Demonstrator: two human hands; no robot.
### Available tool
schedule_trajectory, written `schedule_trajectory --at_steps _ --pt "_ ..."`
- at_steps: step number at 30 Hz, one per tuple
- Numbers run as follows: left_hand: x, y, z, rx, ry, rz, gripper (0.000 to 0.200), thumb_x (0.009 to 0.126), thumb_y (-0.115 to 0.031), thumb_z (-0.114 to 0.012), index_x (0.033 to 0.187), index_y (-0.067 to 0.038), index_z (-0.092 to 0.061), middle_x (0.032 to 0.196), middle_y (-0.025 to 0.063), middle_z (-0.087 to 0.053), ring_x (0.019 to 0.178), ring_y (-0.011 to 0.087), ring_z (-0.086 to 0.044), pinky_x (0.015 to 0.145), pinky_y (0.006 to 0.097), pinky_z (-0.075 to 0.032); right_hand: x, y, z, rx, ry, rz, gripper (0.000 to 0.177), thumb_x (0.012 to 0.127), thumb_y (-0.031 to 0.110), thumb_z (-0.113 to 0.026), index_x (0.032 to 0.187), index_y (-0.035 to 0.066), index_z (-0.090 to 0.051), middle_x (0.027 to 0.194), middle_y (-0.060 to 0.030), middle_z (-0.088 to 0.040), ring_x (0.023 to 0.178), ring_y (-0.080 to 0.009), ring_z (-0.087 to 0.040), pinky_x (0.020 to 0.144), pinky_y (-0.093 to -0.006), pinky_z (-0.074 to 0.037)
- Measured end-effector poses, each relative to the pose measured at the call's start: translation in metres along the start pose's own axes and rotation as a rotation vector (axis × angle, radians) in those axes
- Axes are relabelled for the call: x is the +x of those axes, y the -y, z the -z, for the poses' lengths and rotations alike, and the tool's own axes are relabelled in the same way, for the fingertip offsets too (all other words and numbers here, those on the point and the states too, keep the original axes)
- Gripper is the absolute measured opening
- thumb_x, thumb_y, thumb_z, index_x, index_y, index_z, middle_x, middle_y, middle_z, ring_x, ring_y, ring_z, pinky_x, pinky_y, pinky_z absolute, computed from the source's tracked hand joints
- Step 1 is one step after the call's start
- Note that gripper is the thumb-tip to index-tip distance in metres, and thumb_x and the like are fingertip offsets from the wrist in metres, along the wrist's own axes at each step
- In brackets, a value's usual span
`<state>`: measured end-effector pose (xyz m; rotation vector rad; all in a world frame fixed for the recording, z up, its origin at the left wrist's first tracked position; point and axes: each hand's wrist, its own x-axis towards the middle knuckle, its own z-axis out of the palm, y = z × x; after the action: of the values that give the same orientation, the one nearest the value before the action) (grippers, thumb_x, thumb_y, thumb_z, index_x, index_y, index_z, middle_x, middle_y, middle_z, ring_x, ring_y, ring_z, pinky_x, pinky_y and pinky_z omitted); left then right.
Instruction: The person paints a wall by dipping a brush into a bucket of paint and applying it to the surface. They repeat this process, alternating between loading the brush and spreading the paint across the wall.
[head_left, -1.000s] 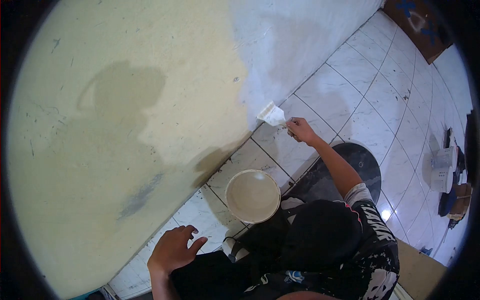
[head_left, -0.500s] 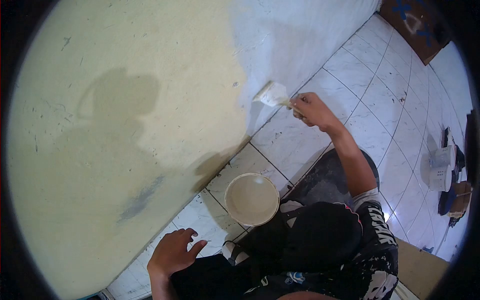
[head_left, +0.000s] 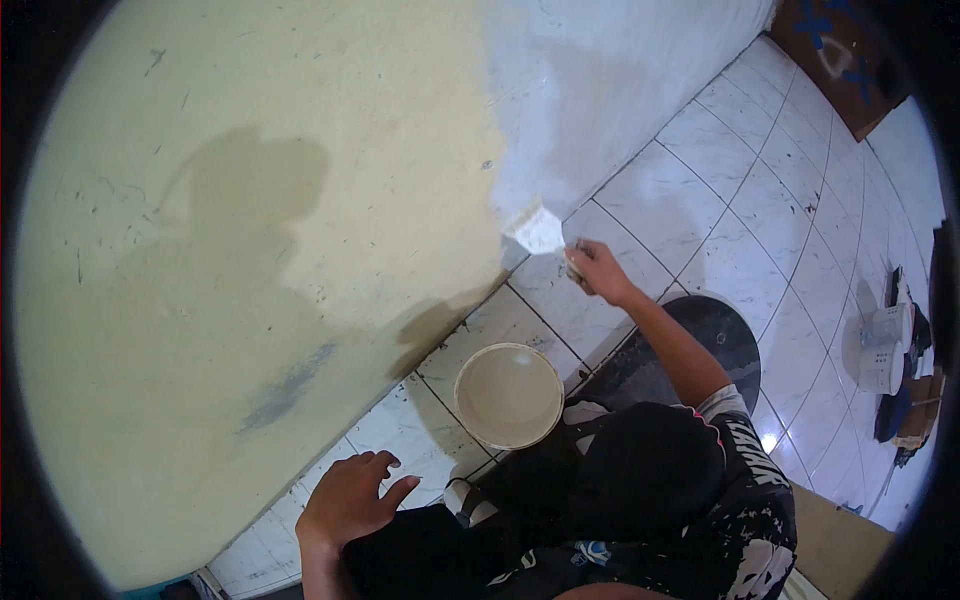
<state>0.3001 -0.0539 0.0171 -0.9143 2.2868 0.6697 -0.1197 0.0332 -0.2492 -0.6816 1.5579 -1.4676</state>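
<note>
My right hand (head_left: pixel 600 272) is closed around the handle of a wide paintbrush (head_left: pixel 538 232), whose white-coated head lies against the foot of the wall, at the border between the pale yellow part (head_left: pixel 400 120) and the whitish painted part (head_left: pixel 620 80). My left hand (head_left: pixel 352 503) holds nothing; its fingers are bent and spread over my dark-clothed knee. Between the two hands, a round white bucket (head_left: pixel 500 445) with pale liquid in it stands on the floor tiles close to my legs.
White marbled tiles (head_left: pixel 690 185) run along the wall. A dark rounded mat or seat (head_left: pixel 715 335) is beneath my right arm. White perforated baskets (head_left: pixel 882 368) and other items stand at the far right. A brown panel with blue marks (head_left: pixel 825 60) is at the upper right.
My right hand has brought the paintbrush down along the wall's lower edge, toward the bucket. The left hand stays in place. The camera view has shifted slightly.
</note>
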Motion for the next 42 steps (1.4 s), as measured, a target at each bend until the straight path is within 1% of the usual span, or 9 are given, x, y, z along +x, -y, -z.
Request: schedule_trajectory --at_steps 2,6,9,12,19,27,33,38,42 --pt "-0.001 0.002 -0.001 -0.007 -0.002 0.002 0.050 0.098 -0.047 -0.058 0.110 0.001 -0.068 0.096 0.0208 -0.071 0.093 0.0360 -0.067 0.085 0.0422 -0.050 -0.005 -0.028 0.000 -0.067 0.019 -0.146 0.026 0.100 0.027 -0.056 0.091 0.003 -0.061 0.063 -0.0031 -0.056 0.046 -0.0085 -0.046 0.040 -0.0268 -0.035" --pt "-0.004 0.000 0.000 -0.013 -0.005 -0.001 0.050 0.097 -0.047 -0.058 0.109 0.000 -0.068 0.095 0.0208 -0.071 0.093 0.0360 -0.067 0.085 0.0424 -0.050 -0.005 -0.056 -0.015 -0.200 -0.023 -0.204 0.029 0.098 0.027 -0.057 0.087 0.001 -0.062 0.063 -0.0055 -0.059 0.045 -0.0108 -0.048 0.040 -0.0292 -0.037" --pt "-0.006 -0.001 0.001 0.028 0.012 0.003 0.048 0.096 -0.045 -0.062 0.112 0.000 -0.067 0.102 0.0186 -0.072 0.095 0.0350 -0.069 0.085 0.0432 -0.052 0.003 -0.051 -0.033 -0.300 -0.064 -0.256 0.031 0.097 0.026 -0.056 0.084 -0.001 -0.062 0.064 -0.0082 -0.060 0.044 -0.0130 -0.050 0.039 -0.0307 -0.038" --pt "-0.010 -0.003 0.002 0.033 0.028 0.012 0.049 0.096 -0.047 -0.061 0.112 -0.001 -0.067 0.102 0.0182 -0.072 0.095 0.0350 -0.069 0.085 0.0429 -0.052 0.013 -0.030 -0.043 -0.165 -0.046 -0.286 0.032 0.097 0.024 -0.055 0.079 -0.001 -0.061 0.063 -0.0081 -0.059 0.043 -0.0137 -0.049 0.038 -0.0311 -0.035" --pt "-0.015 0.003 -0.001 0.020 -0.003 -0.019 0.049 0.097 -0.047 -0.059 0.111 -0.001 -0.068 0.097 0.0191 -0.071 0.093 0.0360 -0.067 0.085 0.0430 -0.051 -0.042 0.140 -0.057 -0.112 -0.043 -0.157 0.032 0.101 0.024 -0.053 0.081 -0.001 -0.058 0.061 -0.0038 -0.053 0.042 -0.0096 -0.043 0.037 -0.0282 -0.031" --pt "-0.012 0.006 -0.002 0.007 -0.019 -0.041 0.048 0.097 -0.046 -0.058 0.108 0.000 -0.068 0.092 0.0202 -0.070 0.090 0.0364 -0.066 0.084 0.0430 -0.049 -0.087 0.229 -0.060 0.012 -0.133 0.101 0.027 0.103 0.023 -0.052 0.091 0.002 -0.062 0.062 0.0002 -0.051 0.044 -0.0048 -0.039 0.038 -0.0233 -0.027" --pt "-0.013 0.006 0.000 -0.024 0.000 -0.012 0.048 0.098 -0.046 -0.058 0.109 0.000 -0.068 0.093 0.0191 -0.071 0.091 0.0357 -0.066 0.085 0.0421 -0.049 -0.014 0.084 -0.075 0.116 -0.161 0.233 0.026 0.104 0.022 -0.053 0.084 0.005 -0.056 0.061 0.0010 -0.050 0.045 -0.0054 -0.039 0.038 -0.0255 -0.029" --pt "-0.009 0.002 0.002 -0.001 0.021 -0.003 0.049 0.098 -0.047 -0.058 0.109 -0.001 -0.068 0.094 0.0203 -0.071 0.092 0.0357 -0.066 0.087 0.0431 -0.049 -0.015 -0.001 -0.054 -0.053 -0.078 -0.087 0.032 0.102 0.028 -0.054 0.083 0.004 -0.057 0.061 -0.0013 -0.053 0.043 -0.0085 -0.043 0.039 -0.0272 -0.033" --pt "-0.009 0.002 0.001 0.000 -0.011 -0.030 0.050 0.098 -0.048 -0.056 0.110 -0.001 -0.068 0.094 0.0211 -0.070 0.092 0.0360 -0.066 0.086 0.0430 -0.049 -0.016 -0.034 -0.041 -0.133 -0.090 -0.182 0.031 0.100 0.029 -0.056 0.087 0.001 -0.061 0.060 -0.0024 -0.054 0.043 -0.0100 -0.045 0.039 -0.0285 -0.035"
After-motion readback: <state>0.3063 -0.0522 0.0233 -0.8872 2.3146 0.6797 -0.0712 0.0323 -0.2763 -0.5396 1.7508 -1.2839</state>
